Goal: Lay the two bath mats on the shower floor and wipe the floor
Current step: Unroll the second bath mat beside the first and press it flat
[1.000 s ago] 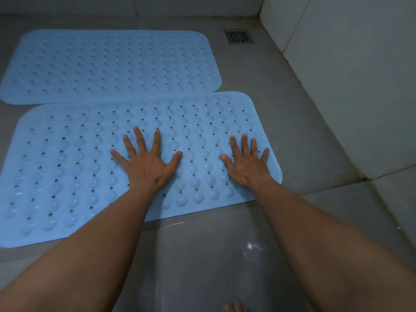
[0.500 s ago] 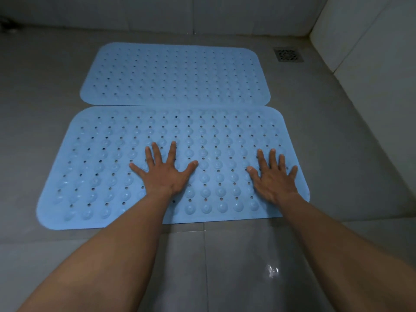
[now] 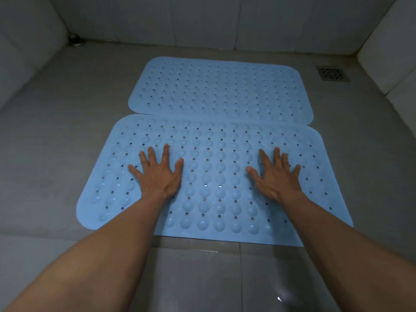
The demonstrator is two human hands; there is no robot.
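Left hand (image 3: pixel 158 174): flat, fingers straight and splayed, palm down, gripping nothing. Right hand (image 3: pixel 275 176): same, flat and splayed, pressing.

Both rest on the near light-blue rubber bath mat with rows of domed bumps and drain holes (image 3: pixel 216 167). The left hand is left of the mat's middle and the right hand right of it, with a bare strip of bumps between them. The mat runs past each hand to both ends, and its near edge lies under the forearms.

Step in hand, as I read it: seating this mat.
- Keep the palms flat and the weight straight down, with no sideways shove, or the mat will creep on the tile.
- Work from the centre out to the ends and corners. The left and right ends have no hand on them.
- Check the seam, where the far edge meets the second light-blue rubber bath mat (image 3: pixel 220 91). The two touch along it, but I can't tell whether they overlap.

The far mat lies flat, well beyond the fingertips.

Both mats sit on the grey tiled shower floor (image 3: pixel 56 136), which shows a wet glint near the right forearm. The square metal floor drain (image 3: pixel 333 73) is at the far right, clear of both mats.

The laying looks nearly done. The wipe is not started, and there is no cloth in view.
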